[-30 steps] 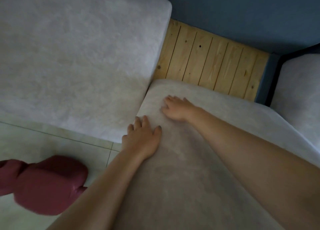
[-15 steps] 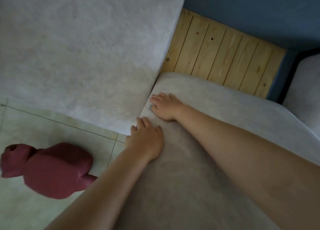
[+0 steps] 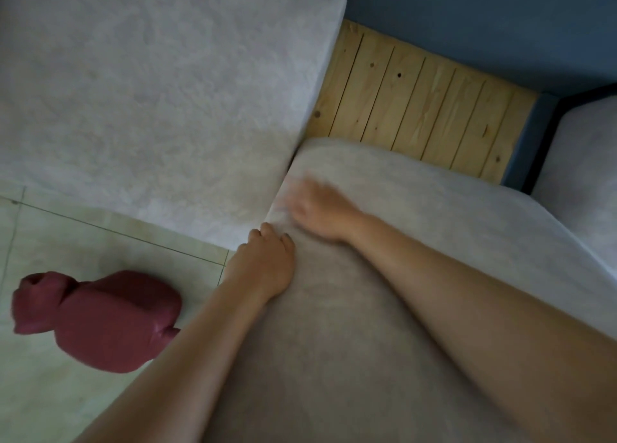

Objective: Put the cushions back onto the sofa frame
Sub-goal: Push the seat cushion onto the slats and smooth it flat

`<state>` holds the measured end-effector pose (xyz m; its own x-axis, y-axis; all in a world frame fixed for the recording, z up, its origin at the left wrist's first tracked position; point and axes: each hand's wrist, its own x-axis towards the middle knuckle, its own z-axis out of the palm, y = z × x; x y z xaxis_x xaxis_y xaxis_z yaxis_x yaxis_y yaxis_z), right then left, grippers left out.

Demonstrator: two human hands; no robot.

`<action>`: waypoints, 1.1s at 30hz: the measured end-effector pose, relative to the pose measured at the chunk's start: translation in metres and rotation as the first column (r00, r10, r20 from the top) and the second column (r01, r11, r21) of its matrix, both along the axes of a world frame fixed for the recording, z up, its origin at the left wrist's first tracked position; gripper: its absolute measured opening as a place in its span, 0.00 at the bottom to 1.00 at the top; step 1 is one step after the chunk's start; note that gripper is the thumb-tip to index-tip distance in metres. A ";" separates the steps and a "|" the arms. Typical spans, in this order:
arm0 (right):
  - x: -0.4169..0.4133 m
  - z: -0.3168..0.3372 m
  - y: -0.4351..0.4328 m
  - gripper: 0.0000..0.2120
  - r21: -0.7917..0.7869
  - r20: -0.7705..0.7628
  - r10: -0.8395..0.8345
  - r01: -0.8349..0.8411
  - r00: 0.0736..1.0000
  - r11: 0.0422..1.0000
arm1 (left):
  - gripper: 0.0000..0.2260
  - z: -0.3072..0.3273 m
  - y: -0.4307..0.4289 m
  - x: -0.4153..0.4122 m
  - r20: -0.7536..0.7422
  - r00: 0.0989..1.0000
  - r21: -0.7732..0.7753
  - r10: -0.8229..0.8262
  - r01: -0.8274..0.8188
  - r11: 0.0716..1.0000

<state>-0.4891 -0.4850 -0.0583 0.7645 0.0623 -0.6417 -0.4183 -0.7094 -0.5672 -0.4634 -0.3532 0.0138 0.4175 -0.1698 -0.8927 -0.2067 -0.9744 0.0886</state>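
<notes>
A grey seat cushion (image 3: 417, 275) lies under both my arms, its far end resting on the wooden slats of the sofa frame (image 3: 417, 108). My left hand (image 3: 267, 265) sits at the cushion's left edge, next to the seam with the neighbouring cushion, its fingers bent down over that edge. Just beyond it my right hand (image 3: 320, 209) lies on top of the cushion near the far left corner, blurred by motion, fingers spread toward the edge. A larger grey cushion (image 3: 150, 92) butts against it on the left.
A third grey cushion (image 3: 581, 175) lies at the right behind a dark frame rail. A blue wall runs behind the slats. On the pale tiled floor (image 3: 83, 242) at lower left lies a dark red knotted bundle (image 3: 100, 319).
My right hand has slid left toward the cushion's corner and is now blurred. My left hand's fingers have bent over the cushion's edge. More of the wooden slats shows.
</notes>
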 end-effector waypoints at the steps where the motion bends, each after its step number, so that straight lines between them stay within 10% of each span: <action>1: -0.015 0.002 0.004 0.20 0.014 -0.088 0.112 -0.111 0.990 0.994 | 0.17 0.001 0.000 -0.001 0.003 1.000 0.019 -0.006 0.006 1.000; 4: 0.002 0.010 -0.021 0.20 0.107 -0.199 0.036 -0.015 0.979 0.994 | 0.17 0.005 -0.005 -0.001 0.055 0.998 0.032 -0.010 0.008 0.999; 7: -0.009 0.029 -0.041 0.22 0.044 0.002 -0.252 0.252 0.968 0.967 | 0.18 0.002 -0.012 0.000 0.060 0.997 0.070 0.040 -0.045 0.997; 11: -0.062 0.031 -0.016 0.24 0.046 -0.186 0.047 -0.039 0.981 0.998 | 0.25 0.002 -0.027 -0.019 0.058 0.995 0.123 0.081 -0.088 0.989; 16: -0.059 0.050 -0.056 0.26 0.019 -0.047 -0.418 0.419 0.907 0.908 | 0.27 0.003 -0.031 -0.022 0.131 0.991 0.134 0.035 -0.053 0.990; 19: -0.105 0.051 -0.035 0.27 0.020 -0.237 -0.116 0.125 0.964 0.992 | 0.26 0.002 -0.033 -0.025 0.102 0.995 0.163 0.002 -0.019 0.987; 24: -0.105 0.061 -0.091 0.29 -0.019 -0.155 -0.390 0.392 0.908 0.920 | 0.27 -0.002 -0.050 -0.017 0.098 0.994 0.222 0.055 -0.075 0.972; 29: -0.135 0.056 -0.074 0.30 0.033 -0.331 -0.077 0.093 0.941 0.995 | 0.30 -0.007 -0.075 -0.036 0.133 0.991 0.349 0.013 -0.059 0.935; 33: -0.122 0.072 -0.122 0.27 -0.015 -0.139 -0.427 0.429 0.894 0.903 | 0.34 -0.010 -0.084 -0.038 0.176 0.983 0.374 -0.047 -0.023 0.927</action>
<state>-0.6110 -0.6067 0.0140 0.6249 -0.2400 -0.7429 -0.7531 -0.4362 -0.4926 -0.5010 -0.4369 0.0037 0.5756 0.1548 -0.8029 -0.1972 -0.9267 -0.3200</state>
